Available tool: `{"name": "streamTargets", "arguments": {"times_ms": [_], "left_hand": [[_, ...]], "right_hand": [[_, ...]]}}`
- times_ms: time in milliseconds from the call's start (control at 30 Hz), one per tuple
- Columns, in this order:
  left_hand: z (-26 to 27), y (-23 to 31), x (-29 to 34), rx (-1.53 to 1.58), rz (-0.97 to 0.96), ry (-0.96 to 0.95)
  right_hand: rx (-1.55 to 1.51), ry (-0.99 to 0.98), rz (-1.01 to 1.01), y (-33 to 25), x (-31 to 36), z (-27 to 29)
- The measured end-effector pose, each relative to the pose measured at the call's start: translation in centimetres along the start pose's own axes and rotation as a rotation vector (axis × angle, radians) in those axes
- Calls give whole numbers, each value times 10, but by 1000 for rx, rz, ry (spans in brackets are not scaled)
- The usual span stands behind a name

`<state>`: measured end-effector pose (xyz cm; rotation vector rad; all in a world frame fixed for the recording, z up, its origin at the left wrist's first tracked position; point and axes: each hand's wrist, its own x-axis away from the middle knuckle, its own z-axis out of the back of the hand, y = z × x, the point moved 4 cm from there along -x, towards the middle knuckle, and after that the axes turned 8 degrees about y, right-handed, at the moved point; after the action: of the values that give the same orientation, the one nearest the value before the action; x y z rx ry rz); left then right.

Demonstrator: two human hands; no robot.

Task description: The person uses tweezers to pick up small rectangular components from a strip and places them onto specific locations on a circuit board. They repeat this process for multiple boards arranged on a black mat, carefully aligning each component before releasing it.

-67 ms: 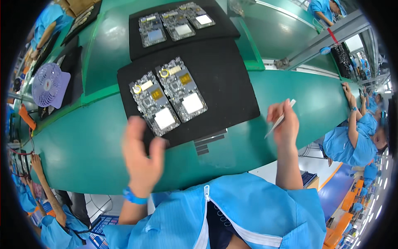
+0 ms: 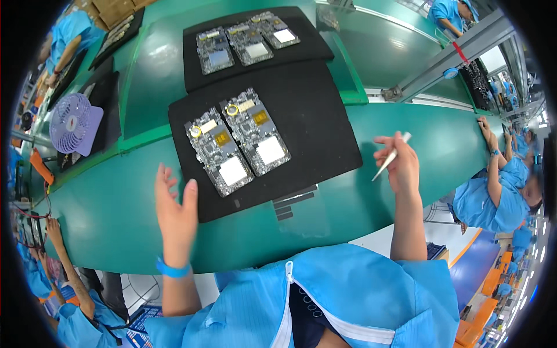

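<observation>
Two circuit boards lie side by side on a black mat (image 2: 319, 127): a left circuit board (image 2: 217, 148) and a right circuit board (image 2: 255, 130). Each carries a white square pad, a gold-brown patch and a yellow-ringed round part. My left hand (image 2: 177, 206) hovers over the green bench just left of the mat's near corner, fingers apart and holding nothing. To the right of the mat, my right hand (image 2: 405, 165) grips a thin white pointed tool (image 2: 390, 159), its tip pointing down and left. Neither hand touches the boards.
Behind, a second black mat (image 2: 313, 43) bears several more boards (image 2: 255, 46). A purple fan (image 2: 75, 124) stands at the left. Dark strips (image 2: 293, 202) lie by the mat's near edge. A metal rail (image 2: 452, 55) crosses at the far right. Other people in blue work around.
My left hand has drawn back to the left, away from the left board and off the mat. My right hand has risen slightly, still with the white tool.
</observation>
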<state>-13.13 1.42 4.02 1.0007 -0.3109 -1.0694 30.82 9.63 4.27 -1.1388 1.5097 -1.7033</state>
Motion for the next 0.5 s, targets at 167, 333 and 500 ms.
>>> {"name": "streamTargets", "arguments": {"times_ms": [167,333,500], "left_hand": [[-8,-28,-47,440,396,-349],[1,17,-53,565,434,-569],[-96,122,-7,602,352,-999]], "right_hand": [[303,-395,-226,0,-12,-21],[306,-372,-123,-10,11,5],[278,-39,-98,-10,-1,174]]}}
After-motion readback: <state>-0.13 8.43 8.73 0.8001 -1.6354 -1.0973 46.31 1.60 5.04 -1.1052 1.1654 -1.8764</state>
